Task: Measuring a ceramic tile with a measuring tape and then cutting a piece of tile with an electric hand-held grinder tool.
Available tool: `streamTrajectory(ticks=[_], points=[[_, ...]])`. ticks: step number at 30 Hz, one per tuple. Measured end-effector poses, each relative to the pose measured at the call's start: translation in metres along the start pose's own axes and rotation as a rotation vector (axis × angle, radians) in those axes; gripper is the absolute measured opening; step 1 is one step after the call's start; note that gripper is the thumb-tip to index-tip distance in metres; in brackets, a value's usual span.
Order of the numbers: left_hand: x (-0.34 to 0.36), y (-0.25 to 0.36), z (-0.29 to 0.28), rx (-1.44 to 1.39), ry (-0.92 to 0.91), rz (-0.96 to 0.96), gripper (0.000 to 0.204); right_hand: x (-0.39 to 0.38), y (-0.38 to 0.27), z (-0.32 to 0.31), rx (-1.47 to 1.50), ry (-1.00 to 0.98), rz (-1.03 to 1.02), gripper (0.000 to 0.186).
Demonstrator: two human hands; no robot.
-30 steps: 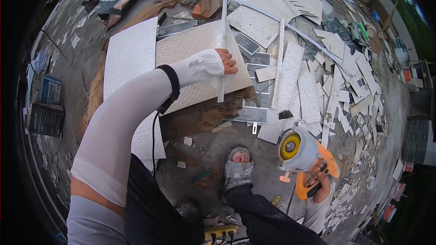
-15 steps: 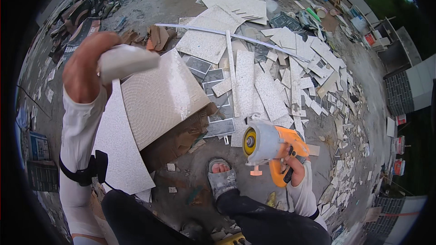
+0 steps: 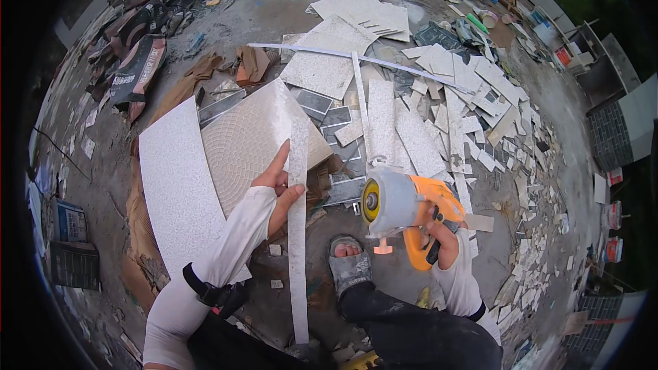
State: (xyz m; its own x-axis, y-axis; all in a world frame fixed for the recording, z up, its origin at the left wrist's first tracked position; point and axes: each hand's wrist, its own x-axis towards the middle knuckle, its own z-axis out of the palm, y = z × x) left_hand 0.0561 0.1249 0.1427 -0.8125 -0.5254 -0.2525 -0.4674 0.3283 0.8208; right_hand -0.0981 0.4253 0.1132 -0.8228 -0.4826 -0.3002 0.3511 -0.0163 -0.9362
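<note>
My left hand (image 3: 274,195) grips a long narrow strip of pale tile (image 3: 298,247), thumb across its face and index finger stretched along its edge. The strip's far end overlaps a beige tile (image 3: 240,144) with a fan-shaped pattern; its near end comes down between my legs. In my right hand (image 3: 441,236) is an orange and grey handheld tile cutter (image 3: 397,205), held by its rear handle above the ground. Its yellow round disc hub faces left; whether it spins I cannot tell. Left of the patterned tile lies a large speckled white tile (image 3: 181,192) with a curved edge.
Stacked white tiles (image 3: 329,55) and many cut pieces (image 3: 473,137) cover the ground ahead and to the right. A long metal straightedge (image 3: 363,62) lies across them. Sacks (image 3: 137,72) are heaped at far left, buckets (image 3: 613,216) stand at right. My sandalled foot (image 3: 349,267) is below the cutter.
My left hand has come down and right from the upper left, where it held a blurred pale piece; the long strip now shows in it. My right hand and the cutter have barely moved.
</note>
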Motion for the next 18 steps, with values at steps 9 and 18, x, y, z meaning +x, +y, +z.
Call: streamTrajectory(ticks=[9, 18], points=[[-0.013, -0.082, 0.084, -0.036, -0.239, 0.006, 0.078, 0.007, 0.012, 0.017, -0.045, 0.011, 0.067, 0.029], [-0.019, -0.077, 0.096, -0.137, -0.225, 0.042, 0.077, 0.006, 0.009, 0.035, -0.122, 0.019, 0.051, 0.026]])
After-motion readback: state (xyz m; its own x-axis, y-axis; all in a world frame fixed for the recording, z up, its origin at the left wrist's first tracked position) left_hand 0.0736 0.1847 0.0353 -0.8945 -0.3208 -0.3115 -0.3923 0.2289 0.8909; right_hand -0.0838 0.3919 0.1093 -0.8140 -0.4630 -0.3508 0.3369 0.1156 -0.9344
